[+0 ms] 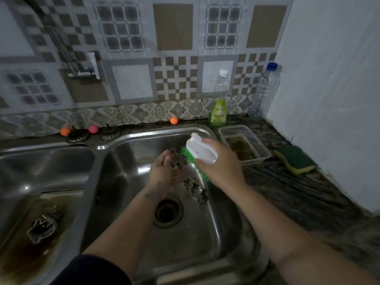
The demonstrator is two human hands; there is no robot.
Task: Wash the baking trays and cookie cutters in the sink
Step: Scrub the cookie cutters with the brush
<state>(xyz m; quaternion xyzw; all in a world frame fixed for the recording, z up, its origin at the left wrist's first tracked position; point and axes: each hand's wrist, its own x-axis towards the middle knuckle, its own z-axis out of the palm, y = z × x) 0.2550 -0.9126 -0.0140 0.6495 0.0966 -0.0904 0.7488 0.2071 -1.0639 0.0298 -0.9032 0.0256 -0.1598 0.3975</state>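
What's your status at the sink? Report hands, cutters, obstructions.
Left hand holds a cookie cutter over the right basin. Right hand grips the scrub brush against it. More cutters below. Nothing in the way.

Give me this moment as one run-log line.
step: scrubbing | left hand: holds cookie cutter | right hand: grip on scrub brush, bristles against cutter | more cutters on right basin floor
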